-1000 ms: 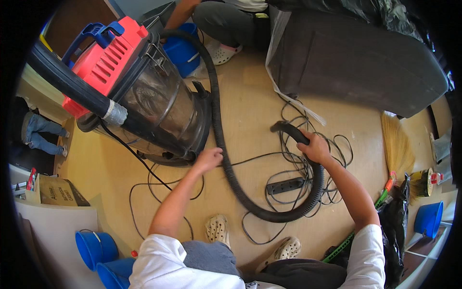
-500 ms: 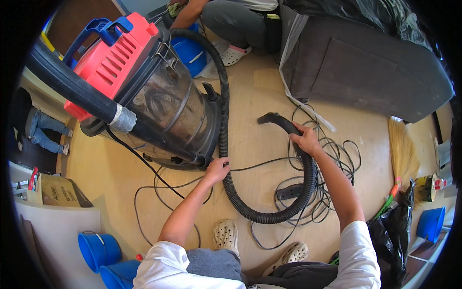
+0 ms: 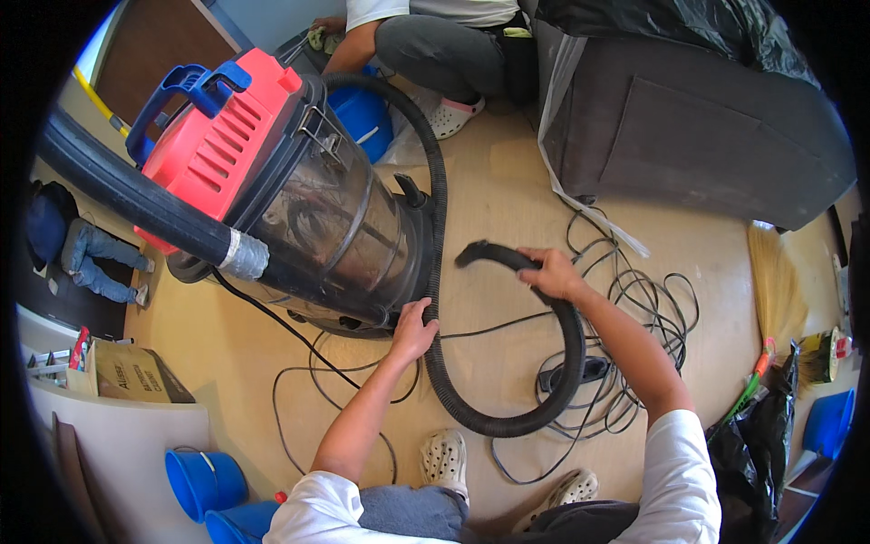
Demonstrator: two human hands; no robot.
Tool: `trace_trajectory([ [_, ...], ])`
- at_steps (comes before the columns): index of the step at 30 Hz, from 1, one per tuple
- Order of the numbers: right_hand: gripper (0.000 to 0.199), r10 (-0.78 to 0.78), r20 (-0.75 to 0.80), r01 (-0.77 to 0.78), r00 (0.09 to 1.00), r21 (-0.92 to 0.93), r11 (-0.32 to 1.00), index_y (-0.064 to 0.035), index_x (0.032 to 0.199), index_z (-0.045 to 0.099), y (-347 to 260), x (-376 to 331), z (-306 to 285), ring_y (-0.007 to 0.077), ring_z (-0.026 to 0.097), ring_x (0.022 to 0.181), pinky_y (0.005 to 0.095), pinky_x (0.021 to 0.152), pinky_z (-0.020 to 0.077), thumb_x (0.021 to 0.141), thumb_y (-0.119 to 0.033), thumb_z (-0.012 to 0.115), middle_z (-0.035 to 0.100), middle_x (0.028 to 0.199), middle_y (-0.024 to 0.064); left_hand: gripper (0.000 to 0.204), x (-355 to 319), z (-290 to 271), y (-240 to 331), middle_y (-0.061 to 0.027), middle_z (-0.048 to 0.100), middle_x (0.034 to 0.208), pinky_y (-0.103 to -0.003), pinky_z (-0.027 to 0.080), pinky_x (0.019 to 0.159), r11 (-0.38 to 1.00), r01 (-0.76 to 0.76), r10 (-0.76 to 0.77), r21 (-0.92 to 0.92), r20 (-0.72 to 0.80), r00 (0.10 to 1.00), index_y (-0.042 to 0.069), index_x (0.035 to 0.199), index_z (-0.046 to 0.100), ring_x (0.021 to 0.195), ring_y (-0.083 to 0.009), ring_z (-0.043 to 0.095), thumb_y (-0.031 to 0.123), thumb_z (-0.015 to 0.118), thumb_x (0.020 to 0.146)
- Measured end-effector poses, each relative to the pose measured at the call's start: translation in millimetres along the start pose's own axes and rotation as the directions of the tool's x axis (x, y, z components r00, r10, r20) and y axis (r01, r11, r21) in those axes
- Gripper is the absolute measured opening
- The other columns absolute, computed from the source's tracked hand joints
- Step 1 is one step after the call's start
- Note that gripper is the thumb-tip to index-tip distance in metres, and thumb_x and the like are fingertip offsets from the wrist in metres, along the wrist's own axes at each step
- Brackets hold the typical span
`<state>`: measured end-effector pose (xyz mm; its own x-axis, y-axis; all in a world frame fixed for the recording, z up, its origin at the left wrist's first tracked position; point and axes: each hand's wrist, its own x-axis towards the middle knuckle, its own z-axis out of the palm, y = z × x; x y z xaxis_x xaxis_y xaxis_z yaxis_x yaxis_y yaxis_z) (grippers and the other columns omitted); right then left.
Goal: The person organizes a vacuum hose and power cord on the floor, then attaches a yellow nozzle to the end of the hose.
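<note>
A wet-dry vacuum cleaner (image 3: 335, 218) with a red top, blue handle and clear tank stands at the left, tilted in my view. Its black ribbed hose (image 3: 507, 422) runs down past the tank and loops round on the floor side. My right hand (image 3: 553, 275) is closed round the curved black hose handle (image 3: 494, 253), whose open end points left toward the tank. By the vacuum's base, my left hand (image 3: 413, 334) has its fingers and thumb against the hose; part of that grip is hidden.
Tangled black cable (image 3: 652, 335) and a socket strip (image 3: 573, 372) lie on the floor. A grey sofa piece (image 3: 698, 145) stands far right; a broom (image 3: 778, 290) and black bag (image 3: 757, 444) at right. Blue buckets (image 3: 207, 483) stand near left. A person (image 3: 439, 59) crouches behind; another (image 3: 95, 258) is far left.
My right hand has moved left with the hose handle, drawing its end nearer the tank. My left hand stays by the hose, its fingers pointing more upward. The whole view has shifted slightly.
</note>
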<state>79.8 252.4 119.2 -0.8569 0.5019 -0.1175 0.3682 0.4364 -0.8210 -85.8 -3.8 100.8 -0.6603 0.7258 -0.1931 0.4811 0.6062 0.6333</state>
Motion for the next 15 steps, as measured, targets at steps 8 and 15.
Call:
trace_trajectory([
  [8, 0.049, 0.074, -0.589, -0.172, 0.804, -0.112, 0.979, -0.0083, 0.110, 0.059, 32, 51, -43, 0.0347, 0.060, 0.087, 0.0382, 0.079, 0.0464, 0.066, -0.029, 0.066, 0.063, 0.092, 0.0199, 0.046, 8, 16, 11, -0.0163, 0.047, 0.116, -0.035, 0.039, 0.092, 0.995, -0.099, 0.100, -0.026, 0.041, 0.994, 0.003, 0.117, 0.048, 0.106, -0.0298, 0.047, 0.011, 0.060, 0.074],
  [15, 0.047, 0.084, -0.190, -0.068, 0.978, 0.088, 0.994, -0.0036, 0.101, 0.062, 30, 59, -10, 0.0298, 0.063, 0.082, 0.0351, 0.076, 0.0473, 0.064, -0.033, 0.068, 0.064, 0.088, 0.0192, 0.043, 7, 15, 28, -0.0183, 0.047, 0.117, -0.035, 0.035, 0.095, 0.972, -0.234, 0.233, 0.026, 0.020, 0.972, 0.000, 0.115, 0.049, 0.111, -0.0310, 0.044, 0.010, 0.058, 0.074],
])
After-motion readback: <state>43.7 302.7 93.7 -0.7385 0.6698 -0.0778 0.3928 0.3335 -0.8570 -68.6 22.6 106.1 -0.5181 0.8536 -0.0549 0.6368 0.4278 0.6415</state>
